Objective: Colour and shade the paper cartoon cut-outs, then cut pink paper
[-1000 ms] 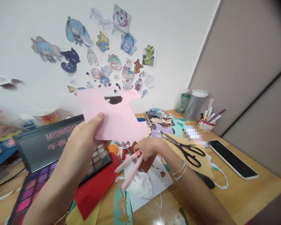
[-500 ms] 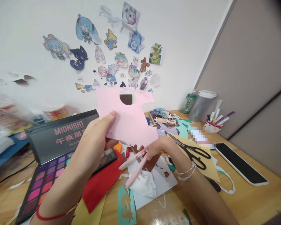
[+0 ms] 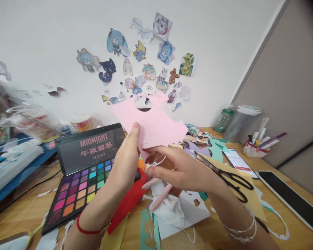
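Observation:
A pink paper sheet [image 3: 160, 126] with a round hole near its top and cut, irregular edges is held up, tilted, over the desk. My left hand [image 3: 125, 161] grips its lower left part, thumb flat on the front and fingers hidden behind. My right hand [image 3: 185, 170] is at the sheet's lower edge; its fingertips reach a small folded-down pink flap, and its thumb stands apart below. Under that hand, pink-handled scissors [image 3: 161, 198] lie on a crumpled white cloth [image 3: 170, 211]; their blades are hidden.
Left stands an open eyeshadow palette [image 3: 80, 187], with red paper [image 3: 127, 205] beside it. Black scissors [image 3: 229, 177] rest on yellow paper at right, near a dark phone [image 3: 289, 198]. Behind are a pen holder [image 3: 255, 149], a green bottle [image 3: 223, 119] and stickers on the wall.
My right hand has come away from the pink-handled scissors and up to the sheet's lower edge. The sheet has tilted in my left hand. The camera view has shifted left.

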A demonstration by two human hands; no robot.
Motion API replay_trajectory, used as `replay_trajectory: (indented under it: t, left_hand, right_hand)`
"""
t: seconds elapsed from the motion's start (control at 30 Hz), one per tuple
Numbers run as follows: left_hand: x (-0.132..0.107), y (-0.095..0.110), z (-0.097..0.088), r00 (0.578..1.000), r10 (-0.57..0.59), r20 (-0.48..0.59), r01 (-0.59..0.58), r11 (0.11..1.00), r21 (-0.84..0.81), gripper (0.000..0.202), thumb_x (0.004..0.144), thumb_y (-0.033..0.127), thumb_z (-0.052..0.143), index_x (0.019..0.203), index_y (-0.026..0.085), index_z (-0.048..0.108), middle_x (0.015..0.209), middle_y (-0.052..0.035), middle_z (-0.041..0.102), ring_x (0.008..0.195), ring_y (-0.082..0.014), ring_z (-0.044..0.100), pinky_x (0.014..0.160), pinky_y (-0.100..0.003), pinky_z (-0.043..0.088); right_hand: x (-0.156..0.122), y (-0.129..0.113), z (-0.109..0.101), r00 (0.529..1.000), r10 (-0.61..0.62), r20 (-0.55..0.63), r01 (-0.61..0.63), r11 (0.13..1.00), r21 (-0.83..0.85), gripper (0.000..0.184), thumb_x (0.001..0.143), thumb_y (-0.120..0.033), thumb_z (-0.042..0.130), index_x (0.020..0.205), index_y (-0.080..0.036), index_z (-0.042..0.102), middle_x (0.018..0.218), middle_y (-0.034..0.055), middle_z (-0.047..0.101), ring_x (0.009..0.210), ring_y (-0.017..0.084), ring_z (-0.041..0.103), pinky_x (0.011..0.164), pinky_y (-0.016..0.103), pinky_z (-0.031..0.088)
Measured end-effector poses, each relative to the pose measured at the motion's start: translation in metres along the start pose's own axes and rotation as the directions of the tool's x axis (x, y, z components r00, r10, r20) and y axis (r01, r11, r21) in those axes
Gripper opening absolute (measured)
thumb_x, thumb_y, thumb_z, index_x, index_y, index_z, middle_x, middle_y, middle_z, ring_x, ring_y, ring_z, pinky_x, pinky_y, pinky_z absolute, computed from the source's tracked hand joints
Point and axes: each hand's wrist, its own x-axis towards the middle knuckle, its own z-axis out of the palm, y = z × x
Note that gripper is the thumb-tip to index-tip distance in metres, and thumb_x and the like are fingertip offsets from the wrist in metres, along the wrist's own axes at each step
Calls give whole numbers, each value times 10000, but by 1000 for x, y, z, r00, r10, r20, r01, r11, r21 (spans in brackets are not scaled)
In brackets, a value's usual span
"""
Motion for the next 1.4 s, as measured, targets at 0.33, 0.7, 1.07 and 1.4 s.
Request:
replay_trajectory:
  t: [0.33,0.7,1.07,1.4]
  left_hand:
    - [-2,1,0,985,-39,170,28,997,66,288,763,432,607,885,174,650,828,-52,616,934,-222,559,778,-290,464]
    - [-6,9,-3,945,-45,325,-36,970,241,369,823,406,539,538,171,533,517,16,426,513,-100,402,516,-211,351]
    - [-19,17,6,943,-115,313,170,973,-156,237,774,319,608,623,136,604,622,-13,517,580,-92,463,535,-172,389]
    - [-19,15,9,973,-145,180,197,929,-315,133,720,267,688,689,167,605,621,43,459,505,-48,351,480,-147,330]
  right_hand:
    - [0,7,6,967,67,-247,-25,985,169,180,844,-306,531,913,-169,625,798,11,627,747,126,574,630,242,489]
    - [-3,4,6,982,11,-188,48,951,307,307,846,-293,468,556,-195,448,532,-61,320,451,65,330,404,186,378]
    - [-1,17,13,979,-66,-192,159,838,522,238,833,-255,488,603,-196,493,561,-53,388,507,83,358,454,205,402]
    - [8,33,24,935,-121,-332,288,806,517,263,808,-348,514,592,-205,470,555,-45,366,548,113,335,530,265,298]
